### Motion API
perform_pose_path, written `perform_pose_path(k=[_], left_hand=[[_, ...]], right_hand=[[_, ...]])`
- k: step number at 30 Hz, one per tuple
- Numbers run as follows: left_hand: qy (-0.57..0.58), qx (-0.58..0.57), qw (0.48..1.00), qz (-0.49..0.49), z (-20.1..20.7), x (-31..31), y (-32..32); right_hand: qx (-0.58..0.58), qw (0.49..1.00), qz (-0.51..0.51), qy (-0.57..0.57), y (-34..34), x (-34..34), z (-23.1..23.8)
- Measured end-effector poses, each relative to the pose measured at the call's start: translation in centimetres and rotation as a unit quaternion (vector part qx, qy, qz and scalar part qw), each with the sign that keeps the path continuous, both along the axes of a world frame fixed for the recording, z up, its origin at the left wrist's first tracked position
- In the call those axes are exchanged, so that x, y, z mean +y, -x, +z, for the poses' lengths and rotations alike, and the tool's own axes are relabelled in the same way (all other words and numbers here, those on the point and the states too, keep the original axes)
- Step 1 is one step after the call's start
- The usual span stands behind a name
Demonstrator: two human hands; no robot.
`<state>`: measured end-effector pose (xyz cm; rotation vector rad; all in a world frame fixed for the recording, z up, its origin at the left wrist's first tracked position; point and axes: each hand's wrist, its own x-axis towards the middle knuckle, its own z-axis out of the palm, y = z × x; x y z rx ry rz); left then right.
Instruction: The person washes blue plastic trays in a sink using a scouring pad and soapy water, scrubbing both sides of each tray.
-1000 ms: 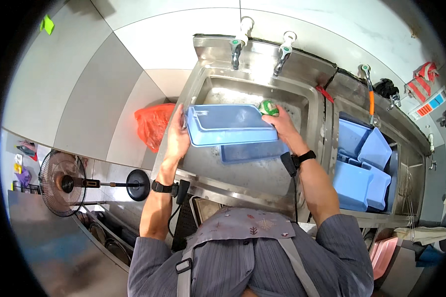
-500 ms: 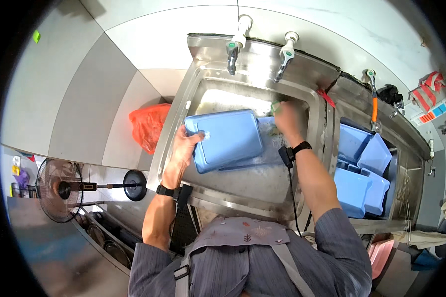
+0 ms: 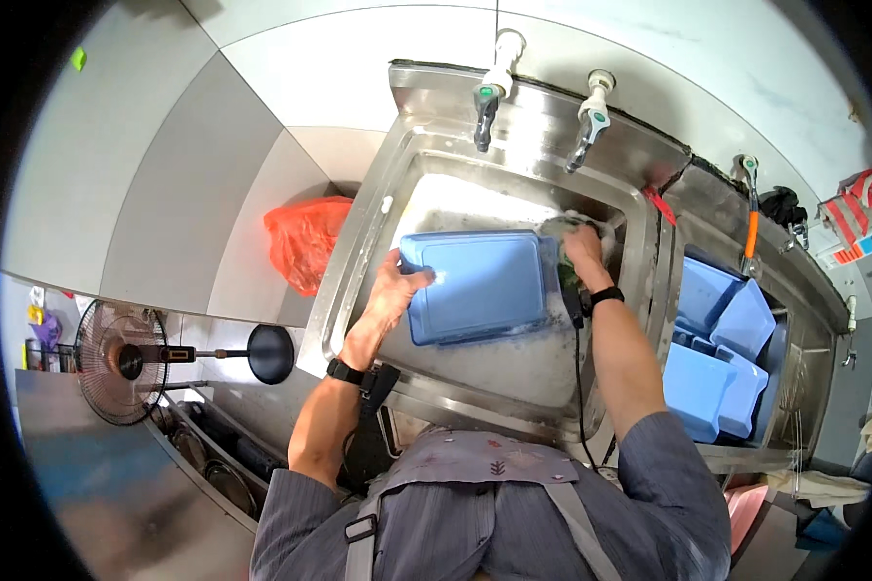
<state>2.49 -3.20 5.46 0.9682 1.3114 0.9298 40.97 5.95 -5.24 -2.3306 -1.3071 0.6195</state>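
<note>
The left hand [image 3: 393, 290] grips a blue tray [image 3: 484, 290] to its right; the right hand [image 3: 583, 249] shows no clear grip.

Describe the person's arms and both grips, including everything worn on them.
Grey, finely striped sleeves end near the elbows, leaving the forearms bare. Each wrist wears a black band with a dark block attached; a thin dark cable runs from the right one. Left grip and right grip are ungloved.
</note>
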Motion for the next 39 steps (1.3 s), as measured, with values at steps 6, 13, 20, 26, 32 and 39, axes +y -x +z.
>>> perform_pose_path(k=[6, 13, 20, 26, 32, 39], left_hand=[[-0.033, -0.039, 0.999, 0.008, 1.4, -0.6, -1.1], [-0.133, 0.040, 0.990, 0.015, 2.4, 0.0, -4.2], [-0.162, -0.028, 0.986, -0.010, 1.8, -0.3, -4.8], [-0.167, 0.081, 0.981, 0.057, 1.2, -0.8, -5.1], [-0.142, 0.046, 0.985, 0.085, 2.7, -1.1, -5.3], [-0.163, 0.014, 0.982, 0.090, 3.5, -1.4, -5.4]], right_hand=[[0.232, 0.951, 0.152, -0.134, 9.2, -3.3, 12.7], [0.112, 0.837, 0.320, -0.428, 20.5, -7.9, 14.5], [0.067, 0.800, 0.438, -0.404, 20.8, -5.7, 15.3], [0.137, 0.788, 0.414, -0.435, 19.1, -5.5, 15.5], [0.157, 0.900, 0.250, -0.322, 12.0, -5.7, 9.6], [0.275, 0.946, 0.053, -0.161, 7.2, -4.4, 6.3]])
